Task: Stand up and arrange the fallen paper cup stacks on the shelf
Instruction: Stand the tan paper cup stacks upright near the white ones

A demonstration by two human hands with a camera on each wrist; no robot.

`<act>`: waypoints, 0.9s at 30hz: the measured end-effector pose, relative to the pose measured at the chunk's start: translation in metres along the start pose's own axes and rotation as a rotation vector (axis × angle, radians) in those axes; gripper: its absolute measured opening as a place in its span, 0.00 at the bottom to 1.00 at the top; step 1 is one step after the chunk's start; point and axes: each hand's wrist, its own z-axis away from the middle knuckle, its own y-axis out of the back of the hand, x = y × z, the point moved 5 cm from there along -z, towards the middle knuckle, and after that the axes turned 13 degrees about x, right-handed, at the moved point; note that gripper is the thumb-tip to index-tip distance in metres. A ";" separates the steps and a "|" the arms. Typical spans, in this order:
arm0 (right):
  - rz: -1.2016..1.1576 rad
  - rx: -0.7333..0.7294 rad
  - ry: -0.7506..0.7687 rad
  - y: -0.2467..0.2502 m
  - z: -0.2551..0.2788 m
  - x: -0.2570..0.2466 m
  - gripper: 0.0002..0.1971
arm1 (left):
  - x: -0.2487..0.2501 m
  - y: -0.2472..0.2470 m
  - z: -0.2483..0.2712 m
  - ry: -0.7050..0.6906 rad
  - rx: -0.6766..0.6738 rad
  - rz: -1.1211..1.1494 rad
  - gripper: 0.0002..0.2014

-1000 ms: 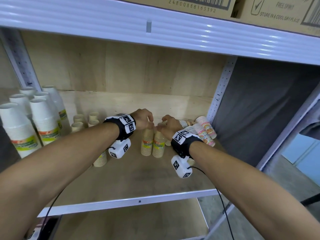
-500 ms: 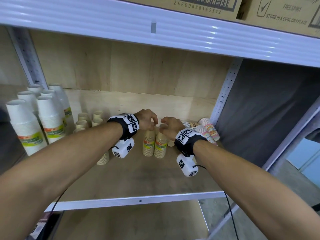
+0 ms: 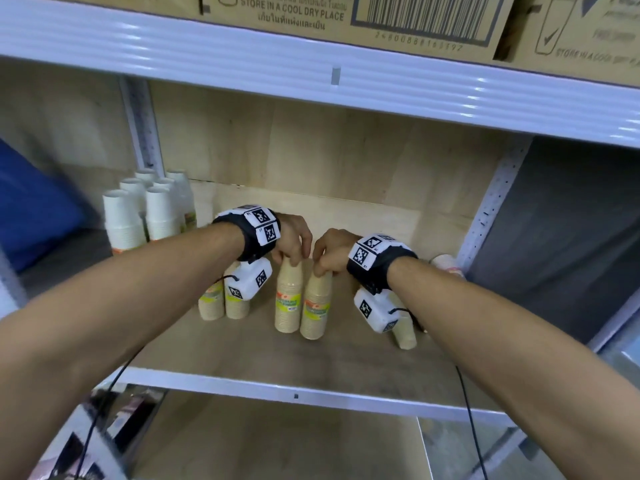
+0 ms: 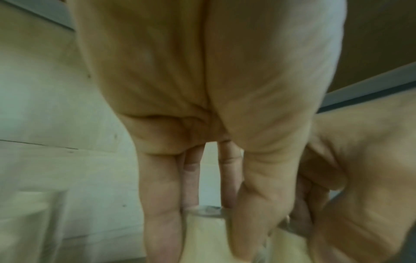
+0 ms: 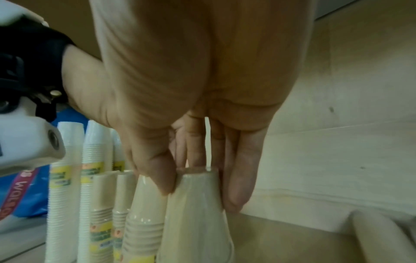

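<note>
**Desk:** What filled the frame?

**Photographer:** A white metal shelf (image 3: pixel 277 388) with a wooden deck and plywood back. Cardboard cartons (image 3: pixel 398 19) printed "STORE IN A COOL DRY PLACE" sat on the level above. At far left lay something blue (image 3: pixel 34 209), too blurred to name.

**Desk:** And the stock?

**Photographer:** A cluster of tall white cup stacks (image 3: pixel 145 213) stood upright at the left rear. Near mid-deck two beige cup stacks stood side by side, touching: the left beige stack (image 3: pixel 288 299) and the right beige stack (image 3: pixel 316 306), both rim-down in clear wrap with green-and-yellow labels. Two shorter beige stacks (image 3: pixel 223 301) stood just left of them, partly behind the wrist camera. One beige stack (image 3: pixel 403 330) leaned under the right wrist, and a patterned stack (image 3: pixel 446 263) lay on its side by the right upright.

**Desk:** The hands?

**Photographer:** Both reached in from above. The left hand (image 3: pixel 292 237) had its fingertips and thumb curled round the top of the left beige stack. The right hand (image 3: pixel 329 249) pinched the top of the right beige stack; the right wrist view showed the thumb (image 5: pixel 157 170) on one side and fingers (image 5: pixel 238 178) on the other. The two hands were almost touching.
</note>
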 end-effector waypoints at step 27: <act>-0.092 -0.072 0.257 -0.056 -0.021 -0.135 0.13 | -0.138 0.024 0.089 0.332 0.065 -0.014 0.16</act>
